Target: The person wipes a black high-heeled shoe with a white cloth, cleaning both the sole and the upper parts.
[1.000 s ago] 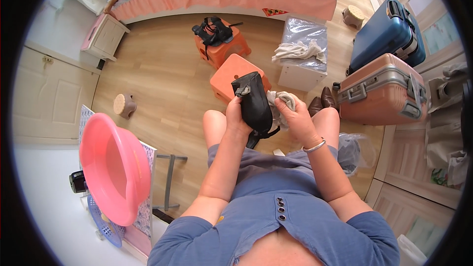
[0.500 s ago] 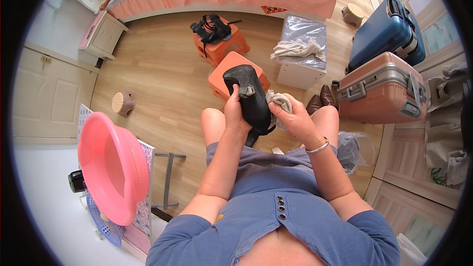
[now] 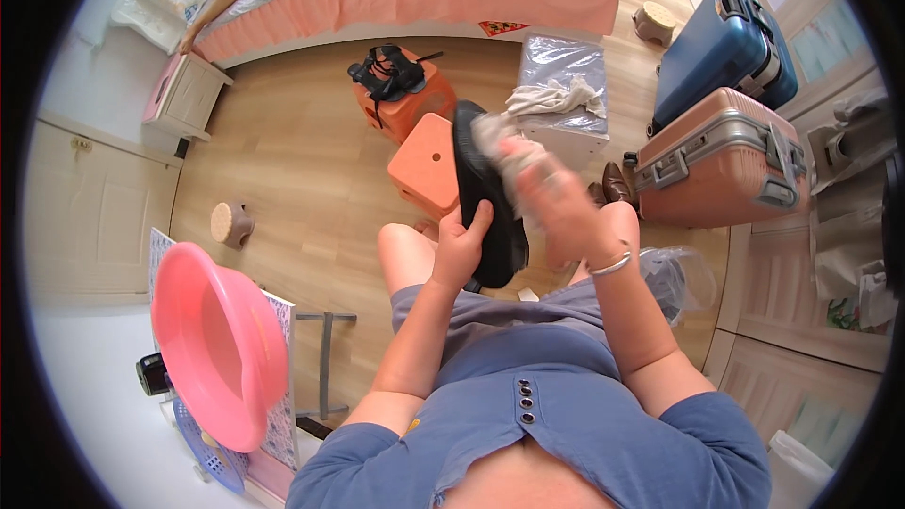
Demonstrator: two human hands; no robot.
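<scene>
A black shoe (image 3: 492, 236) is held above my lap, its toe end toward me and its other end pointing away. My left hand (image 3: 460, 247) grips it from the left side, thumb lying across it. My right hand (image 3: 556, 203), blurred by motion, holds a pale grey-white cloth (image 3: 509, 151) against the far end of the shoe. Just beyond the shoe stands an orange plastic stool (image 3: 419, 165). Behind that, a pair of black strappy sandals (image 3: 396, 73) rests on another orange stool (image 3: 415, 106).
A plastic-covered white box (image 3: 564, 57) with a whitish cloth (image 3: 558, 96) stands ahead. At right are brown shoes (image 3: 617, 184), a pink suitcase (image 3: 721, 165) and a blue suitcase (image 3: 726, 52). A pink basin (image 3: 222, 339) is at left; a person's leg (image 3: 222, 0) lies on the bed.
The shoe has turned so its side and sole edge show. My right hand has moved the cloth forward onto the shoe's far end. My left hand has shifted nearer along the shoe.
</scene>
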